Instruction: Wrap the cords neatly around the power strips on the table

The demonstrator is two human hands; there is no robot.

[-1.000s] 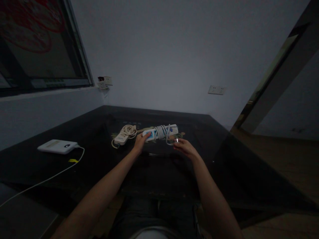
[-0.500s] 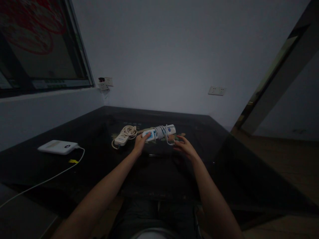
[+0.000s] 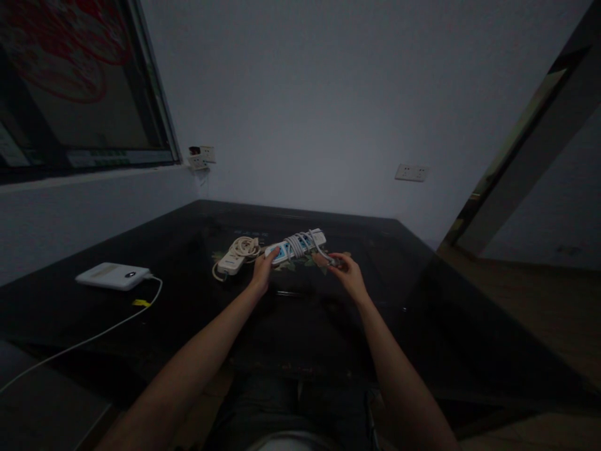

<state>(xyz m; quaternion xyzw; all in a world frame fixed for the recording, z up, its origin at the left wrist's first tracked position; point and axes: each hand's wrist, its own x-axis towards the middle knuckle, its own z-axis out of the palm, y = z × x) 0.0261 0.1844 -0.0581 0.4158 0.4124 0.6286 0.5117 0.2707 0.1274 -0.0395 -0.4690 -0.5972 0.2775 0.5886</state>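
Note:
A white power strip (image 3: 320, 237) with blue sockets is tilted up to the right over the dark table, its grey cord (image 3: 297, 245) wound round the middle. My left hand (image 3: 263, 269) grips its left end, thumb on top. At the strip's right, my right hand (image 3: 348, 273) pinches the loose end of the cord, where a plug seems to be; the fingers partly hide it. Just left of my left hand lies a second power strip (image 3: 230, 263), cream-white, with its coiled cord (image 3: 245, 246) on top.
A white power bank (image 3: 113, 276) with a white cable (image 3: 109, 330) lies on the left of the black table (image 3: 300, 332), near a yellow scrap (image 3: 141, 302). Wall sockets (image 3: 412, 173) sit on the back wall, and more sockets (image 3: 200, 162) near the window corner.
The held power strip has tilted, its right end raised and shifted slightly left. My right hand has closed on the cord's end and drawn it a little away from the strip.

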